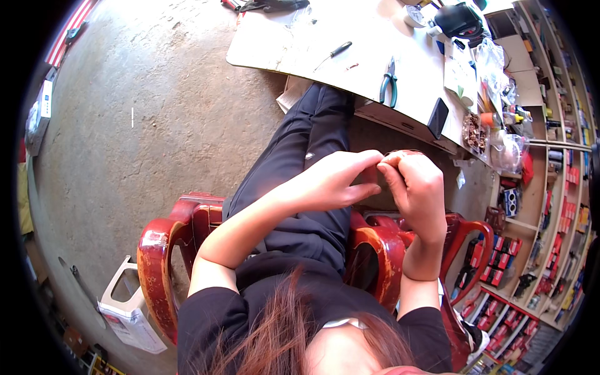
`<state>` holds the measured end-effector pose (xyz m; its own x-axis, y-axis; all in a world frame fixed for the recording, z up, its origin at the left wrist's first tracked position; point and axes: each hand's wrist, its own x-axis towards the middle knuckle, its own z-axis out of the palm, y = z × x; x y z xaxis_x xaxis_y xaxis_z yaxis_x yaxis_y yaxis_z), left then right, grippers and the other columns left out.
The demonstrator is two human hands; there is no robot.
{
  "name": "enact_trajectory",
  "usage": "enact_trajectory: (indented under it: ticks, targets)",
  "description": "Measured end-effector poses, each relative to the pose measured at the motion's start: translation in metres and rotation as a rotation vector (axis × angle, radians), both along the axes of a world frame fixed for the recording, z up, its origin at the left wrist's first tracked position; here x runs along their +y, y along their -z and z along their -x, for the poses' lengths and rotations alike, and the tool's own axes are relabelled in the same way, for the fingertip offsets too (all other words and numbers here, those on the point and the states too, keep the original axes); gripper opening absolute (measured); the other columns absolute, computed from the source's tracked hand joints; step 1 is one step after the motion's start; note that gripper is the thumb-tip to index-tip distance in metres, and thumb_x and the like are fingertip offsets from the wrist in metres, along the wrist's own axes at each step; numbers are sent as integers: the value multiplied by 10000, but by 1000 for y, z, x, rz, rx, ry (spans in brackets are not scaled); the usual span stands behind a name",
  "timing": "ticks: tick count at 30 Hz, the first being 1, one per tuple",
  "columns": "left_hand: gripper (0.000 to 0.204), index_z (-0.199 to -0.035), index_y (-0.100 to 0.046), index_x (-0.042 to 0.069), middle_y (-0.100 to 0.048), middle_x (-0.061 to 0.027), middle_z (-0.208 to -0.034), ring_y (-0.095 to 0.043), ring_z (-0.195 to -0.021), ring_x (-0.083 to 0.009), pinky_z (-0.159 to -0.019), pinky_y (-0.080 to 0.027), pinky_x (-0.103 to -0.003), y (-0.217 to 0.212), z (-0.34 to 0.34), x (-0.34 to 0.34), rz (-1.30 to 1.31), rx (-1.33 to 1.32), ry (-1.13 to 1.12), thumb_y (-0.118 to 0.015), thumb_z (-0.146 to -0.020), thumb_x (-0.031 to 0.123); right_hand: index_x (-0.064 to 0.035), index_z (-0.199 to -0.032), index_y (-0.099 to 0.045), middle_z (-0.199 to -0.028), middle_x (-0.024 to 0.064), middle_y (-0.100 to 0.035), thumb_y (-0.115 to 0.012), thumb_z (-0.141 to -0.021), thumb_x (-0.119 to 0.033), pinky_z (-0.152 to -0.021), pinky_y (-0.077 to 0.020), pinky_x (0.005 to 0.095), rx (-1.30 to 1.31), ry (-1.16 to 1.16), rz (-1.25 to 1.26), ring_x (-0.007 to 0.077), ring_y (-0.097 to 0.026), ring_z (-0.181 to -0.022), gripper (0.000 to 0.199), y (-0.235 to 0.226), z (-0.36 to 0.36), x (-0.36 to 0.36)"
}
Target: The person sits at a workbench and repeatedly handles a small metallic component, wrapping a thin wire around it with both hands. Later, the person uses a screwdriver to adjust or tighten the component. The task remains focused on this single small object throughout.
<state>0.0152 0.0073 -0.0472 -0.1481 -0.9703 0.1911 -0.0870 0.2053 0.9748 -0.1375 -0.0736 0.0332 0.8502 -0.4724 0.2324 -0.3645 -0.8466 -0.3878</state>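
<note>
My left hand (350,179) and my right hand (417,178) meet above my lap, near the white table's front edge. On the left hand the fingers bend inward toward the right fingertips, with the thumb stretched below them. The right thumb and forefinger press together in a pinch where the hands meet. A thin dark reddish edge shows along the top of the right hand; its kind is too hidden to tell. Beyond the hands, pliers with dark and teal handles (389,87) lie on the table (275,47), near a screwdriver (337,51) and a tiny reddish piece (352,66).
A black phone (438,118) lies at the table's front edge. Clear plastic bags (492,65) and a dark container (459,20) crowd its right side. Stocked shelves (531,187) line the right. Red wooden chair arms (159,253) flank me; a pale stool (125,294) stands left.
</note>
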Motion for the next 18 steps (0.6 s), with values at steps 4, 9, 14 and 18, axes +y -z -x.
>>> enact_trajectory:
  ticks: [4,9,14,18]
  targets:
    - [163,-990,-623,-1,-638,-115,-819,-627,-778,-219,-723,-487,-320,-4,-16,1,-22,23,-43,-651,-854,85,0,-778,-624,-710,133,-616,-687,-823,-123,-626,-472,373,41,59,-108,317,-599,-670,146,-9,5,-1]
    - [127,-926,-630,-17,-622,-53,-764,-565,-711,-98,-648,-465,-265,-6,-26,-8,3,284,-95,-634,-897,107,12,-816,-645,-701,119,-619,-690,-800,-121,-599,-478,314,108,-183,-741,239,-613,-631,142,-9,20,-7]
    - [126,-953,-630,-10,-632,-59,-865,-579,-839,-128,-775,-465,-274,-5,-9,-10,20,265,28,-576,-940,104,125,-1172,-520,-987,204,-638,-555,-766,-764,-920,-463,417,-736,-670,-1399,269,-649,-828,978,17,15,-8]
    - [138,-938,-610,5,-606,-103,-827,-584,-793,-209,-743,-462,-310,-4,9,0,26,185,-10,-542,-947,125,93,-1294,-423,-1268,232,-536,-502,-743,-805,-1115,-285,467,-716,-182,-889,304,-511,-1224,1056,10,9,-5]
